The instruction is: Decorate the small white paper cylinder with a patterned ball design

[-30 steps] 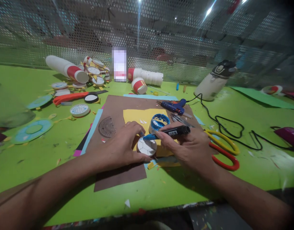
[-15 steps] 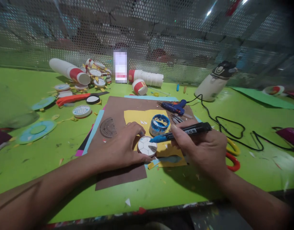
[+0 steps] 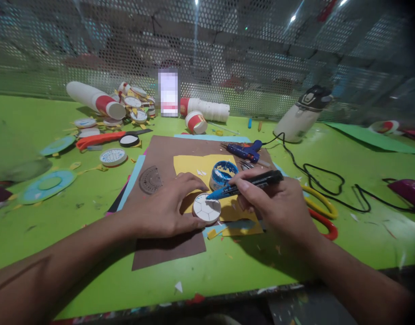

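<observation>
No text legible: print on marker (image 3: 261, 180) in your R hand (image 3: 278, 203) blurry, ditto mark on red-and-white cup (image 3: 195, 123) beyond your L hand (image 3: 165, 208).

Pale bottle (image 3: 293, 121) near green sheet (image 3: 368, 137)

The right hand (image 3: 282, 205) and marker (image 3: 261, 179) shifted back toward the table's (image 3: 143, 289) left edge. More of the scissors (image 3: 333, 230) showed.

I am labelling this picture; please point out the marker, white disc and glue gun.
Marker (image 3: 221, 193): head view, on its blue front.
White disc (image 3: 205, 209): head view, on its top face.
Glue gun (image 3: 243, 151): head view, on its blue body.
</observation>
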The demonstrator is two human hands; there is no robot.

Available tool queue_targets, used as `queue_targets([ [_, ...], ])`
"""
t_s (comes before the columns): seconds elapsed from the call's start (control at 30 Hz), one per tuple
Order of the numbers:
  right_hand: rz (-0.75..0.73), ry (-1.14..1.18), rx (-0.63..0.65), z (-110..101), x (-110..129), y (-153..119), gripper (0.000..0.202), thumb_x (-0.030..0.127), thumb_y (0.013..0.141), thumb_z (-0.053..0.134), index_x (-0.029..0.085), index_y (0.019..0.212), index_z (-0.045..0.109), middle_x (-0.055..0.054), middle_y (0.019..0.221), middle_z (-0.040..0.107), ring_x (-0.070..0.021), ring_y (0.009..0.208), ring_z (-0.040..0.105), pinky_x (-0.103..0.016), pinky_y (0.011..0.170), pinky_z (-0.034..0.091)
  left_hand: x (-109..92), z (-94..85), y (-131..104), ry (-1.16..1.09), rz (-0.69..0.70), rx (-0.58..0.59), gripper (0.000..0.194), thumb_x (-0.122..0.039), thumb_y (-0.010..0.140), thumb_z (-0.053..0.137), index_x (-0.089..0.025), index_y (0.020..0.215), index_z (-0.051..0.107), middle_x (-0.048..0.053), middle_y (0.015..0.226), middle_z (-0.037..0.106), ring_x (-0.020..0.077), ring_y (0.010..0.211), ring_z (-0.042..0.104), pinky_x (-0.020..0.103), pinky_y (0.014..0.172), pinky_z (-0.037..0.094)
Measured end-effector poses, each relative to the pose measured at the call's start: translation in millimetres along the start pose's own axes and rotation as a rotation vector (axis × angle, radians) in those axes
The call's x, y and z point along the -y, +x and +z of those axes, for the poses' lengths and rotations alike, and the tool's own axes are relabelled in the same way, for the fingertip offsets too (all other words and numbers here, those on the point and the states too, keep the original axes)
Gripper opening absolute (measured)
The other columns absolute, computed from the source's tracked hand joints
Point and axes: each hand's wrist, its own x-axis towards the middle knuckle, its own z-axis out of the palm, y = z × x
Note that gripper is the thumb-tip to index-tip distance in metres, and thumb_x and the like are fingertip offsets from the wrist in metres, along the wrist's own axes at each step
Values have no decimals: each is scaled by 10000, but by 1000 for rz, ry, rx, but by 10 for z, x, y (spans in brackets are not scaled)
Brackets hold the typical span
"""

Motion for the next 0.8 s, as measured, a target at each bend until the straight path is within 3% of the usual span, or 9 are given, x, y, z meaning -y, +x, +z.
queue_targets([
  [0.2,47,44,11,6,42,-1,48,217,769,671,183,802,671,39,528,597,-108,462,545,-210,427,424,56,38,26,-41,10,-17,445,-429,797,695,-203,1162,579,93,1247,562,264,1162,533,426,1025,433],
  [0.43,40,-84,21,29,52,11,98,268,782,662,171,787,654,-3,643,645,-116,493,576,-232,461,470,107,79,28,-3,20,-34,447,-448,789,717,-195,1132,583,90,1241,553,267,1141,536,439,993,444],
  [0.8,10,-67,77,66,-6,18,95,274,817,645,181,810,632,36,548,585,-111,458,558,-227,459,467,80,87,47,16,27,-51,448,-416,765,753,-169,1103,594,96,1184,570,276,1100,545,444,952,453],
])
